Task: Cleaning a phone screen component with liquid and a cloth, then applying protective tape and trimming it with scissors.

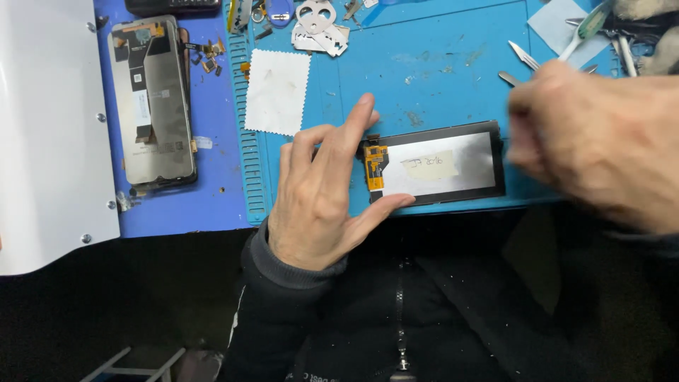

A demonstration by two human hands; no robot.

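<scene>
Screen panel: phone display assembly (438, 166), face down, black frame, grey back, pale paper label in the middle, orange flex cable at its left end. Lies flat along the near edge of the blue work mat (438, 64), roughly mid-edge.
Left hand: left hand (322, 194) pins the panel's left end; index fingertip at the far left corner, thumb tip at the near left corner, other fingers spread flat on the mat. Not clenched, pressing and bracing rather than lifting.
Right hand: right hand (601, 145) blurred, at the panel's right end, fingers curled inward. Cannot tell whether it grips the panel edge, a tool, or nothing.
Cloth: white wipe (277, 92) with zigzag edges, flat on the mat near its left edge, just beyond the left hand.
Second phone: opened phone body (151, 106), back off, lies on the darker blue surface left of the mat, well apart from the panel.
Small parts: metal shields (320, 28) at the mat's far edge.
Tools: tweezers and picks (601, 35) at the mat's far right corner, beyond the right hand.
White sheet: white board (42, 127) at the left edge.
</scene>
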